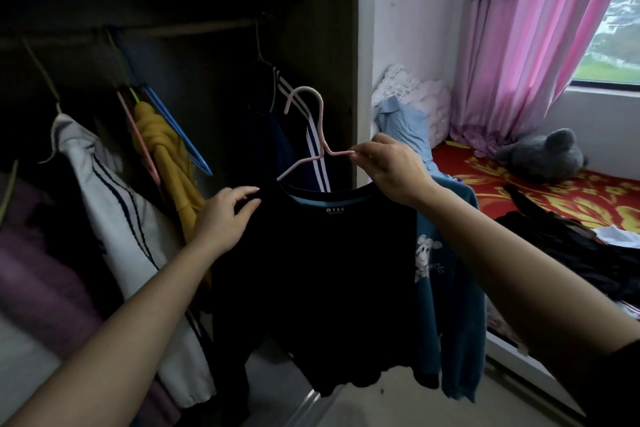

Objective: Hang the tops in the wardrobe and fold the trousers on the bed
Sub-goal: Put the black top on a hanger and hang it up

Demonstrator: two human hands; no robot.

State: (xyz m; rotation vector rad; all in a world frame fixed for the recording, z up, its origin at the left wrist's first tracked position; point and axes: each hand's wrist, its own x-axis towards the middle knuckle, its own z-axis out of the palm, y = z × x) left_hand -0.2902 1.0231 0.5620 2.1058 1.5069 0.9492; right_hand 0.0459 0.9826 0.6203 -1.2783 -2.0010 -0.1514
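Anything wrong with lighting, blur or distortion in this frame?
Head view: the dark wardrobe interior swallows detail in the black long-sleeved top, gripped by the left hand, on the thin pink hanger pinched by the right hand. Window daylight brightens the pink curtain. Purple fabric lower left is blurred. Edges bow, wide-angle.

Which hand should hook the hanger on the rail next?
Right. The right hand pinches the hanger beside its hook, below the rail; the left hand only holds the top's shoulder.

two hands (225,218) (391,166), one plush toy (543,156), one pink curtain (530,45)
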